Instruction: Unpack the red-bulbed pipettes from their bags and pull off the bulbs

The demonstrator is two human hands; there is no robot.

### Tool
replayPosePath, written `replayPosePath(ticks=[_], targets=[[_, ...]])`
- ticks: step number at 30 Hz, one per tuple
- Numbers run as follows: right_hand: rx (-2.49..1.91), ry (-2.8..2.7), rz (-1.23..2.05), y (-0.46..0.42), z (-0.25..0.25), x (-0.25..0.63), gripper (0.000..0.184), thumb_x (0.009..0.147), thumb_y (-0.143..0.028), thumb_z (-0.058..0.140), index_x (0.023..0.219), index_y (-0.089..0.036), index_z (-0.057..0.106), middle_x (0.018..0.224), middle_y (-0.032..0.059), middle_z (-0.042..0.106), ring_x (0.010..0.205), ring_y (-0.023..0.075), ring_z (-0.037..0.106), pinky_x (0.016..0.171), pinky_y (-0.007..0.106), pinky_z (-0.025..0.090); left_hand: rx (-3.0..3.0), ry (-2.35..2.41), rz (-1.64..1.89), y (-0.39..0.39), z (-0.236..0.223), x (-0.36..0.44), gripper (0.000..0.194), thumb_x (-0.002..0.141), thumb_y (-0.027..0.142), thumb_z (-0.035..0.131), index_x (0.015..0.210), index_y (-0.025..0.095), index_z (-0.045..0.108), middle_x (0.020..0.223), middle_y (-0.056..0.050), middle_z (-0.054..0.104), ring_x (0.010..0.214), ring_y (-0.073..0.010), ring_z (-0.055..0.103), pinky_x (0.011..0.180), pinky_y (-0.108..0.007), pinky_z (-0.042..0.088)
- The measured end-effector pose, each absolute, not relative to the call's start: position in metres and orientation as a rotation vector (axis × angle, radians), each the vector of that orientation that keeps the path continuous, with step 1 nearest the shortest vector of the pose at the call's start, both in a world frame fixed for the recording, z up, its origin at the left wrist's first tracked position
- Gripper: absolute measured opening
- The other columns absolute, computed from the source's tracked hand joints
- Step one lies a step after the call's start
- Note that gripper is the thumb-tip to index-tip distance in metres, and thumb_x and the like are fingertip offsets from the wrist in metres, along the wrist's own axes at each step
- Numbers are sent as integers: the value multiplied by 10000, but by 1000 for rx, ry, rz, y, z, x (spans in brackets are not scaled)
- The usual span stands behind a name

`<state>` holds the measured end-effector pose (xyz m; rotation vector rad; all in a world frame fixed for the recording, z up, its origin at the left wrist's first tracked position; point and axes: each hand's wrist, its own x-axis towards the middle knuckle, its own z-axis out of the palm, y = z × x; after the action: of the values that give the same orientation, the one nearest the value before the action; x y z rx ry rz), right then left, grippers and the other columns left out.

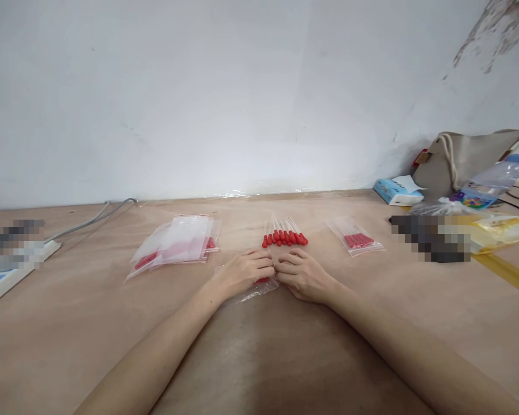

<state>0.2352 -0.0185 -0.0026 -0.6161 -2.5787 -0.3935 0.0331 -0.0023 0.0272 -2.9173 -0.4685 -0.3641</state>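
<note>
Centred low in the head view, my left hand (247,273) and my right hand (305,276) meet at the fingertips, fingers curled, at the edge of a clear zip bag (255,294). Something red inside the bag shows beneath my left fingers; the rest is hidden. Just beyond my hands lies a row of glass droppers with red rubber bulbs (284,237), bulbs toward me. Farther right, a zip bag of red-bulbed droppers (358,238) lies flat. On the left is a pile of zip bags (177,241) with red showing through.
A white power strip (21,272) with a grey cable (95,220) lies at the left. To the right are a blue tissue pack (395,191), a beige bag with a rope handle (467,158), and yellow plastic packaging (497,230). The white wall (242,104) bounds the table's back.
</note>
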Motion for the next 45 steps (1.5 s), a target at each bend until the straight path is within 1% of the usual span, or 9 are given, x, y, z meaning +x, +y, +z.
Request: replayPosePath(ticks=[11,15,18,21,25,33,38,43,45], targets=[[-914,-2450,251,-25,7,235,208,867,-241,404,811,-184,596,739,28,598,764,155,478,731,310,348,-2668,-551,-254,-7,53,24,160,870,143,405,956,185,534,1089,-27,576,783,-143,559,746,-296,435],[-1024,-2249,426,-22,1,227,199,841,-224,459,935,-224,634,730,2,635,672,133,484,701,284,377,-2750,-663,-346,-11,47,24,217,872,134,389,1022,224,517,1111,-5,571,855,-147,570,764,-283,434],[-1036,-2211,552,-20,0,225,207,776,-268,568,968,-237,640,709,-15,646,654,129,504,675,266,389,-2821,-1007,-566,-19,38,17,256,877,227,407,1126,249,459,1149,-17,552,963,-167,556,793,-291,438],[-1013,-2207,671,-19,2,226,256,715,-322,640,955,-232,647,697,-24,635,663,127,526,638,241,396,-2918,-1318,-736,-32,27,5,430,842,323,469,1244,231,348,1197,-58,522,1060,-195,513,864,-329,427],[-980,-2208,680,-19,1,225,271,672,-308,679,927,-219,647,731,-23,632,682,127,542,661,245,400,-3062,-1479,-801,-43,15,-8,557,806,318,515,1302,228,278,1227,-72,507,1109,-211,482,921,-370,404],[-1043,-2150,580,-19,-6,216,290,609,-308,720,843,-183,603,797,6,626,741,160,541,687,282,400,-3082,-1488,-915,-40,6,-6,530,808,304,518,1290,226,311,1215,-72,532,1105,-209,500,907,-378,420],[-965,-2232,567,-20,-2,213,245,640,-296,699,834,-194,589,798,-9,620,735,142,538,708,274,390,-3078,-1514,-911,-41,7,-7,524,808,310,517,1287,225,322,1196,-64,548,1099,-196,504,895,-353,429],[-914,-2233,580,-23,3,217,138,660,-249,657,722,-179,555,741,-7,602,709,134,527,668,252,393,-3080,-1586,-831,-43,11,-8,533,808,328,513,1294,230,319,1200,-72,542,865,-172,598,672,-290,494],[-902,-2217,650,-23,5,222,104,669,-213,623,724,-174,543,717,-14,585,663,115,512,613,225,390,-3075,-1576,-808,-43,11,-9,519,813,336,505,1288,230,327,1194,-70,547,838,-166,598,660,-288,493]])
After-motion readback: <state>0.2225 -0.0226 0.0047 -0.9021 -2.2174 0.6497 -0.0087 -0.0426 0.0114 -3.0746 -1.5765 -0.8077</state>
